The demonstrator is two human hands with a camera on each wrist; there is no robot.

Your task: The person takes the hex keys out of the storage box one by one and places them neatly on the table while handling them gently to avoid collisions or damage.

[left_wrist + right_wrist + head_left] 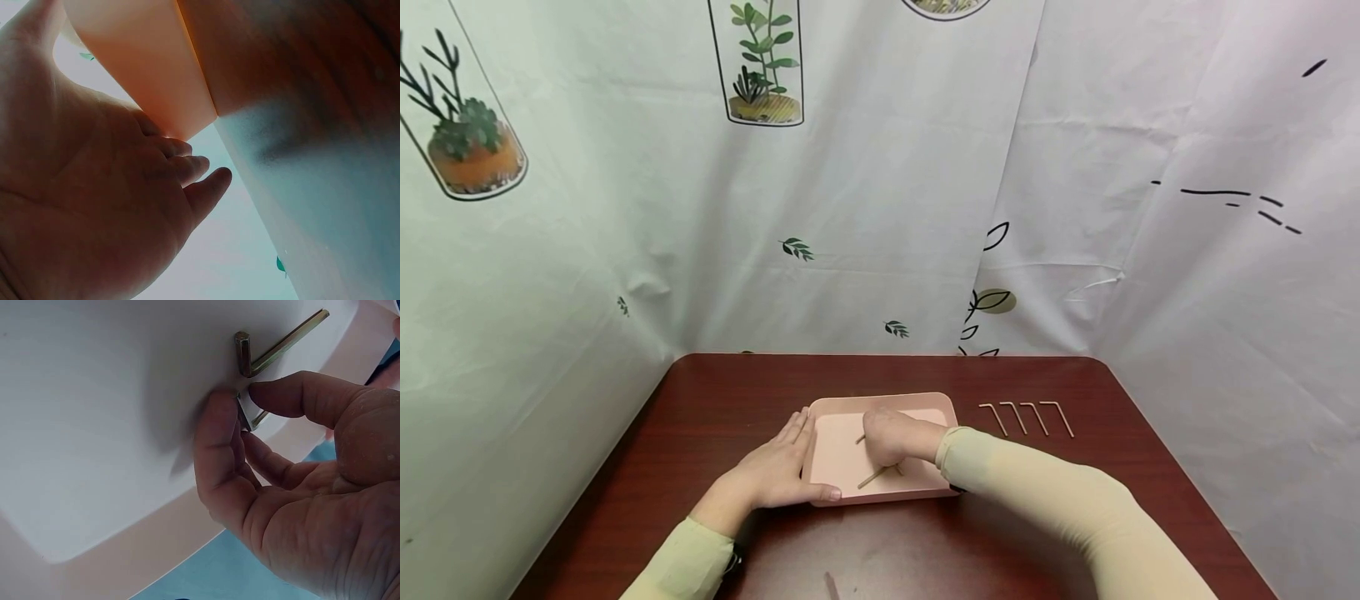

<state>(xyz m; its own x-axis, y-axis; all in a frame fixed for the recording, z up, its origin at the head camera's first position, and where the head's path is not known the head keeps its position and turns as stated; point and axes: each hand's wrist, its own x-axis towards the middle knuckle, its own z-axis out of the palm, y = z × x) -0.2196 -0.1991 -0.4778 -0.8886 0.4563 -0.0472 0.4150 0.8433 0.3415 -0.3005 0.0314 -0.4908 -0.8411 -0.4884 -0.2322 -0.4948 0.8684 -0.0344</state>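
Brass-coloured L-shaped metal keys [872,477] occupy pink rectangular tray [833,450], one long arm pointing near-left; right hand [895,437] curls round one; extended left hand [781,468] touches rim [880,397], open tray floor between.

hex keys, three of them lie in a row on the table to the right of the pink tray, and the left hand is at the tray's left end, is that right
The count is wrong: the head view shows four hex keys in a row on the table, to the right of the pink tray. The left hand is at its left end, as you say.
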